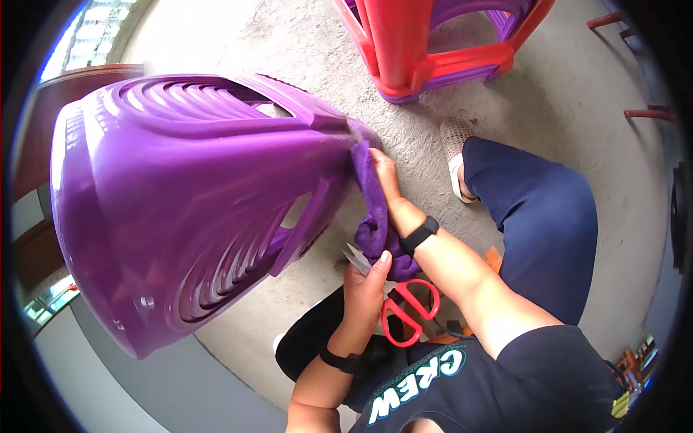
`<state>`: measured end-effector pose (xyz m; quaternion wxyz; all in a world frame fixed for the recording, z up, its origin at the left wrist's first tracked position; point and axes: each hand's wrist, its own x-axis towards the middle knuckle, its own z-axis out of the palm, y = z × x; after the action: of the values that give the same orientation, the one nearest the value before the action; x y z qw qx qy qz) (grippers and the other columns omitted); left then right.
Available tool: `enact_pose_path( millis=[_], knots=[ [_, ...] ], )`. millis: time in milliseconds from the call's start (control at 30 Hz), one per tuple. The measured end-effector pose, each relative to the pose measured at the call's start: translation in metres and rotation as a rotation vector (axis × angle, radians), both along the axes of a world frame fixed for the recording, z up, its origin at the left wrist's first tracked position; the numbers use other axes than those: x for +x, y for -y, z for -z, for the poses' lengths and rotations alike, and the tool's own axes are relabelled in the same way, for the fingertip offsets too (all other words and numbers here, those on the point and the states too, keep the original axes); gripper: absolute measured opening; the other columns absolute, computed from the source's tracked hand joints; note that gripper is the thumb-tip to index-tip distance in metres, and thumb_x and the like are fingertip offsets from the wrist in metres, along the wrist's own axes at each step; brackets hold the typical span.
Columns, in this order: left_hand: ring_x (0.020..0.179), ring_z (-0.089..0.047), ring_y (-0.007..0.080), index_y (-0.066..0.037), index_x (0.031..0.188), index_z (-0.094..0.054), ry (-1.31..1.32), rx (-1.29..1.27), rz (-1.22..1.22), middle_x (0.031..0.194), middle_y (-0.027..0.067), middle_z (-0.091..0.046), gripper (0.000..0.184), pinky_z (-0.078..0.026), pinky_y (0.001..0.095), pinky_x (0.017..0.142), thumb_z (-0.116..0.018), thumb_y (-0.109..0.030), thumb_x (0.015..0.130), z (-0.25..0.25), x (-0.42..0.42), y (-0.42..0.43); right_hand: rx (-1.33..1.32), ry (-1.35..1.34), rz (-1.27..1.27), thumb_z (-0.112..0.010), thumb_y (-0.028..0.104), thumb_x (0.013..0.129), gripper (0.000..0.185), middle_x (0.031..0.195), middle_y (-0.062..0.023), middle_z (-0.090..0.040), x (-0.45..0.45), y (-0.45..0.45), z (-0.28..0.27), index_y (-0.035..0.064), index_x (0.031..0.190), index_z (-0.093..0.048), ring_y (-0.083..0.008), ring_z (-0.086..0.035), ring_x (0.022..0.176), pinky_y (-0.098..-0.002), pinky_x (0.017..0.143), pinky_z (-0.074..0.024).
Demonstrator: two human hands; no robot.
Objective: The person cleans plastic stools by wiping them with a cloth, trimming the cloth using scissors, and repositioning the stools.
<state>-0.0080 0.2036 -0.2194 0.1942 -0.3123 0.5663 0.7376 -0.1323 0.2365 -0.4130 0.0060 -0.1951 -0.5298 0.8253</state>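
A purple plastic stool (195, 180) lies tipped on its side in front of me, its seat end toward the left. My right hand (386, 175) is at the stool's leg end, fingers closed on a purple cloth (372, 195) pressed against the plastic. The cloth hangs down in a twisted strip and bunches below the right wrist. In my left hand (364, 292) is a pair of scissors (413, 303), gripped around the blades. The grey tips point up and left, and the red handles stick out toward my body. My left thumb rests beside the bunched cloth.
Red and purple stools (404, 58) stand stacked at the top on the rough concrete floor (289, 36). My legs in dark trousers (548, 216) are spread on either side. Dark red furniture legs (646, 114) show at the far right, and a brown wooden piece (43, 123) at the left.
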Motion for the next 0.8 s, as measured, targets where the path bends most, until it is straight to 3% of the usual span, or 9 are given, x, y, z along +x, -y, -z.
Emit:
enact_pose_path(
  millis=[67, 100, 267, 500, 633, 733, 800],
  knots=[
    [0.101, -0.055, 0.0115, -0.002, 0.122, -0.052, 0.008, -0.024, 0.020, 0.114, 0.0044, -0.058, 0.033, -0.044, 0.0281, 0.089, -0.056, -0.011, 0.091, 0.003, -0.001, 0.001, 0.532, -0.059, -0.077, -0.053, 0.019, 0.092, 0.021, 0.084, -0.0195, -0.064, 0.002, -0.002, -0.007, 0.0011, 0.095, -0.064, -0.0320, -0.063, 0.076, -0.0355, 0.069, -0.0493],
    [0.103, -0.055, 0.0116, -0.001, 0.122, -0.053, 0.023, -0.022, 0.025, 0.116, 0.0046, -0.059, 0.032, -0.043, 0.0279, 0.090, -0.056, -0.011, 0.091, 0.003, -0.001, 0.002, 0.535, -0.062, -0.068, -0.054, 0.018, 0.091, 0.021, 0.088, -0.0213, -0.063, 0.007, 0.000, -0.011, 0.0006, 0.093, -0.064, -0.0383, -0.061, 0.084, -0.0371, 0.072, -0.0492],
    [0.103, -0.054, 0.0114, 0.000, 0.120, -0.054, 0.007, -0.096, 0.095, 0.114, 0.0038, -0.059, 0.031, -0.042, 0.0281, 0.091, -0.057, -0.012, 0.091, -0.005, 0.006, 0.006, 0.631, -0.367, -0.061, -0.057, 0.015, 0.085, 0.018, 0.085, -0.0164, -0.062, 0.014, 0.005, -0.027, -0.0011, 0.086, -0.064, -0.0344, -0.060, 0.081, -0.0378, 0.074, -0.0465],
    [0.094, -0.057, 0.0127, 0.002, 0.113, -0.057, -0.116, -0.252, 0.194, 0.104, 0.0054, -0.062, 0.030, -0.045, 0.0310, 0.086, -0.060, -0.004, 0.085, -0.055, 0.026, 0.017, 0.591, -0.623, -0.124, -0.063, 0.008, 0.077, 0.017, 0.091, -0.0146, -0.060, 0.011, -0.005, -0.166, -0.0029, 0.090, -0.062, -0.0313, -0.055, 0.089, -0.0374, 0.082, -0.0425],
    [0.118, -0.048, 0.0194, 0.001, 0.131, -0.041, -0.227, -0.185, 0.204, 0.128, 0.0092, -0.049, 0.052, -0.034, 0.0368, 0.104, -0.055, -0.002, 0.081, -0.073, 0.048, 0.033, 0.464, -0.834, -0.019, -0.068, 0.008, 0.070, 0.033, 0.101, -0.0186, -0.056, 0.012, 0.009, -0.217, -0.0058, 0.099, -0.060, -0.0352, -0.053, 0.093, -0.0420, 0.086, -0.0422],
    [0.119, -0.048, 0.0237, 0.000, 0.134, -0.038, -0.258, -0.175, 0.006, 0.132, 0.0114, -0.047, 0.057, -0.034, 0.0396, 0.104, -0.059, -0.010, 0.082, -0.082, 0.056, 0.035, 0.349, -0.973, -0.025, -0.069, 0.008, 0.065, 0.038, 0.105, -0.0138, -0.056, 0.008, 0.019, -0.251, -0.0019, 0.101, -0.061, -0.0304, -0.054, 0.093, -0.0395, 0.085, -0.0431],
    [0.120, -0.048, 0.0257, -0.001, 0.135, -0.038, -0.236, -0.209, -0.063, 0.133, 0.0128, -0.046, 0.053, -0.036, 0.0400, 0.104, -0.056, -0.012, 0.086, -0.086, 0.052, 0.032, 0.455, -1.029, -0.002, -0.069, 0.008, 0.065, 0.039, 0.106, -0.0119, -0.056, 0.006, 0.023, -0.250, 0.0002, 0.102, -0.061, -0.0279, -0.054, 0.093, -0.0381, 0.084, -0.0433]
  ],
)
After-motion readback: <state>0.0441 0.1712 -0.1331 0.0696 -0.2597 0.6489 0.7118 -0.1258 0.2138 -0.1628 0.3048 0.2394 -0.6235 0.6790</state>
